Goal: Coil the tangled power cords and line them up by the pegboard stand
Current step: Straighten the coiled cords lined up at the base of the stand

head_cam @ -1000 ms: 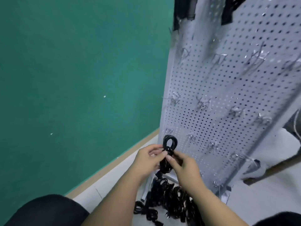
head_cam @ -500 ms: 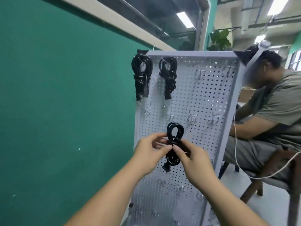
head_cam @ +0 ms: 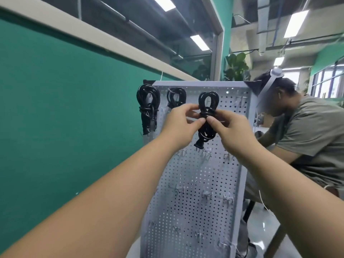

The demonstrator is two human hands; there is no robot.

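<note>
Thumbs and forefingers (head_cam: 212,120) of both hands pinch the wrapped waist of the coiled power cord (head_cam: 208,100), left hand (head_cam: 178,123) at 9 o'clock, right hand (head_cam: 229,127) at 3. In 0.5 s it has risen from mid-board to the pegboard stand (head_cam: 195,183) top row, so hanging looks next. 2 hung cords (head_cam: 148,107) sit at 9 o'clock, a bare hook (head_cam: 242,99) at 3. A seated person (head_cam: 307,131) is well apart.

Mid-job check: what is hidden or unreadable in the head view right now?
1. Head view: whether the held cord hangs from the pegboard yet; the cord itself, the left hand and the right hand cover that spot.
2. Head view: lower half of the second hung cord, behind the left hand.
3. Head view: the pegboard's foot, cut off by the bottom edge.
</note>
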